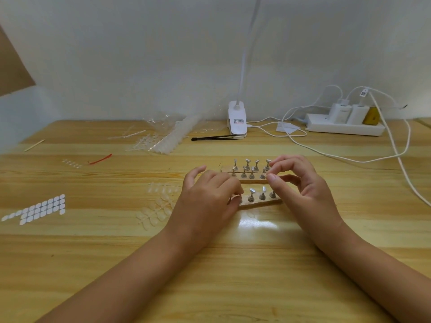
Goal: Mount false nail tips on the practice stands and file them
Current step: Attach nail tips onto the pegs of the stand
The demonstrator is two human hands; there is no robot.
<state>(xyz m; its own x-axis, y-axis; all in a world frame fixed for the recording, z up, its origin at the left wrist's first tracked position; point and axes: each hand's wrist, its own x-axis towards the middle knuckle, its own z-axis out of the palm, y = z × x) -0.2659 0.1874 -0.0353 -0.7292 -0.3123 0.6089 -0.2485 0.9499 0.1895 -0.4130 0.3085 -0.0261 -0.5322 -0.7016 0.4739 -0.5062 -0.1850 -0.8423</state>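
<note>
1. Fingers of my left hand (207,199) curl onto the leftmost practice stand (240,200) of the near strip (268,202); I cannot tell whether they grip it.
2. My right hand (300,185) arches thumb and forefinger narrowly at the right end of the far strip (251,181); hold unclear.
3. Clear nail tips (155,213) lie just left of my left hand.

This looks like a small home craft corner set up for nail practice: a wood-grain table (93,252) against a plain white wall (140,54). At the back sit a clip-on lamp (237,122) and a power strip (338,129) with chargers (341,113) and loose cables (326,155) — in front lie metal practice stands (250,173), clear nail tips (155,214) and white adhesive tabs (42,209).
</note>
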